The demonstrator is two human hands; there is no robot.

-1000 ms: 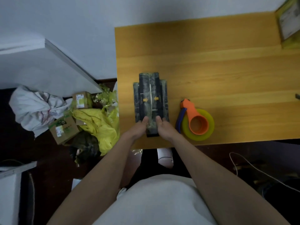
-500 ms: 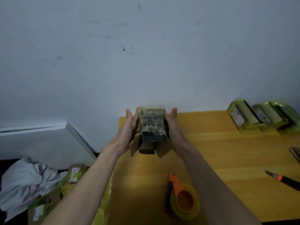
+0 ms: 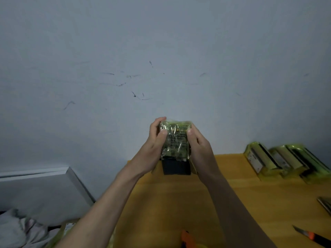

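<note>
- The yellow-orange wooden table (image 3: 170,203) stood with its far edge against the pale wall.
- An orange plastic tape dispenser (image 3: 187,238) lay at the table's near edge, only partly in view.
- A utility knife with a dark handle and an orange slider (image 3: 311,237) lay well to the right of the dispenser, its blade pointing left and away.
- A grey metal strip (image 3: 325,204) lay farther right of the dispenser and beyond the knife, cut off by the frame.
- Three long yellow-green foil-wrapped boxes (image 3: 286,163) lay side by side far behind and right of the dispenser, near the wall.
</note>
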